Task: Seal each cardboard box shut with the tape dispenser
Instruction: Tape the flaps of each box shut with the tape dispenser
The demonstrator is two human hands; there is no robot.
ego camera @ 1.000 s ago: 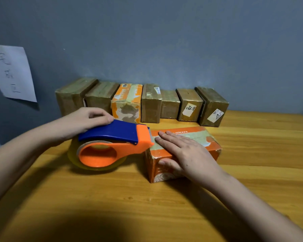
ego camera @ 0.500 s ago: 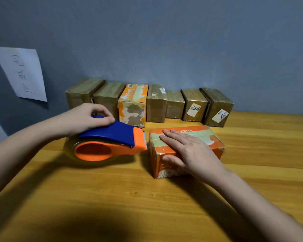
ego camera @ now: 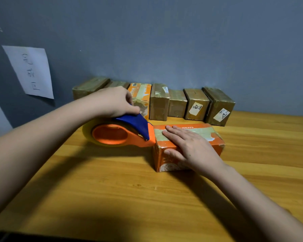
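Our left hand [ego camera: 115, 102] grips the tape dispenser [ego camera: 122, 133] against the orange box [ego camera: 187, 147]; right hand [ego camera: 191, 147] lies flat, fingers straight, on top. We advise firm downward pressure while tearing.

Left hand [ego camera: 115, 100] and right hand [ego camera: 191, 147]: bare, no gloves, rings or watch; both forearms uncovered, no sleeves in view

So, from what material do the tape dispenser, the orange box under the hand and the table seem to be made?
Tape dispenser: looks like hard moulded plastic, glossy orange body with a blue cover.
Orange box: probably printed cardboard, going by its creased edges; shiny, pale tape strips run along the top.
Table: wood or a wood-look laminate; yellow grain lines show under a smooth, slightly shiny finish.
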